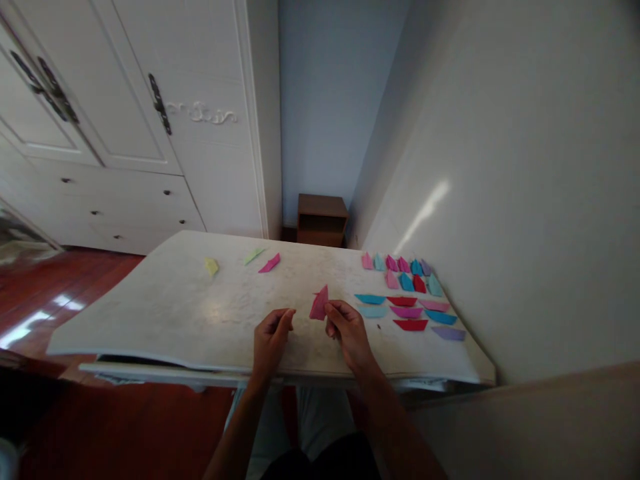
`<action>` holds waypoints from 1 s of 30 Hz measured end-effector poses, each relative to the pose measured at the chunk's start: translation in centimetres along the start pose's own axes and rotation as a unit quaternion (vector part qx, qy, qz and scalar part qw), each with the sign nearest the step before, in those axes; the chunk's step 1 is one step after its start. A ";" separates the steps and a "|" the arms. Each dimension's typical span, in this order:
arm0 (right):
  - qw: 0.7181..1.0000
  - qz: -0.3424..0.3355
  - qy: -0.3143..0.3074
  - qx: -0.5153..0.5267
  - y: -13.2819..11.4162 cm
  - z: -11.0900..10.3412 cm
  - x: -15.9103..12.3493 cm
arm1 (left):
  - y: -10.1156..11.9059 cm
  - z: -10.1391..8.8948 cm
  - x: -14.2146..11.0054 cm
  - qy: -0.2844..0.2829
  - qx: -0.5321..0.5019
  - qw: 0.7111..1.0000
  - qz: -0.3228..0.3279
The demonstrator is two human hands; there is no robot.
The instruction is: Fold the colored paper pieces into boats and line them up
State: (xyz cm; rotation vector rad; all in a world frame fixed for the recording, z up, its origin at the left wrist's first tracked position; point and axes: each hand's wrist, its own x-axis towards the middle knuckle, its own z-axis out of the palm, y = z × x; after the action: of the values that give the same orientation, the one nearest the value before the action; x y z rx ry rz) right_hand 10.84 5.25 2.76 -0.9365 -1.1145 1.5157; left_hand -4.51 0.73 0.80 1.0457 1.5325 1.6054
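Observation:
Between the thumb and fingers of my right hand, a pink folded paper boat is held tilted above the white table. My left hand is to the left of it, apart from the boat, with thumb and fingers pressed together and nothing showing in them. Flat paper boats lie in rows on the right, among them a blue one and a red one. Behind these, more folded papers stand in two rows, including a pink piece and a red piece.
Toward the far left of the table lie a yellow folded paper, a light green one and a magenta one. A white wardrobe stands behind the table, a brown cabinet beyond it. The wall borders the right side.

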 end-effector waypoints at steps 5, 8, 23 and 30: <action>0.998 -0.034 0.005 -0.058 -3.4 -4.1 2.4 | -0.4 -0.2 0.1 -0.026 0.043 0.998 0.024; 0.984 -0.038 0.018 -0.173 -5.0 -8.0 5.5 | -0.4 -0.1 0.1 -0.040 0.066 0.996 0.043; 0.758 0.014 0.102 -0.644 -6.1 -15.0 12.2 | -0.3 -0.3 0.1 -0.050 0.095 0.993 0.040; 0.688 -0.085 0.110 -0.713 -8.4 -13.6 9.6 | -0.6 -0.5 0.2 -0.059 0.113 0.991 0.035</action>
State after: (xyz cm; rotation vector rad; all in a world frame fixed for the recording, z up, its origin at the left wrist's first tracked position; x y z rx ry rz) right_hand 23.92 17.91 6.76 -1.8460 -2.1052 0.0512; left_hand -5.12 0.70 0.20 1.3067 1.6409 1.4106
